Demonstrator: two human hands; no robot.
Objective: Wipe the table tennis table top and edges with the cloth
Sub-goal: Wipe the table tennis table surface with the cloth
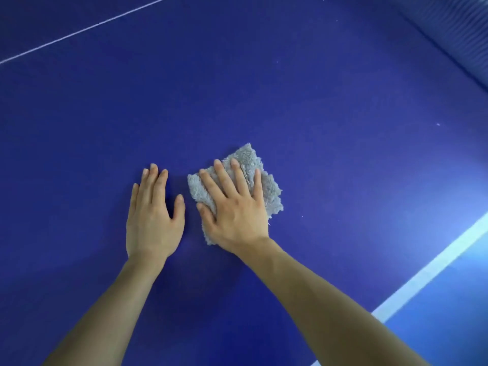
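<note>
Right hand (pixel 235 207), fingers spread flat, presses the grey cloth (pixel 269 186) onto the blue counter (pixel 264 88); the cloth's corners poke out past the fingertips. Left hand (pixel 154 217) lies just left of the cloth, flat and spread, holding nothing. White edge line (pixel 427 270) is well right of the cloth. Risk: with no pinch on it, the cloth could bunch or slip out mid-stroke, and the edges could get skipped.

My right hand (pixel 235 207) lies flat on the cloth (pixel 249 155), so the cloth's middle is hidden under my palm and I see only its fringe past the fingers. Both forearms (pixel 330 299) run off the bottom edge. Up and right of the grip, a rippled strip (pixel 454 30) is too blurred to name and is cut by the corner. The specks (pixel 438 124) to the right are too small to tell. Below right, the stripe (pixel 422 273) leaves frame.
</note>
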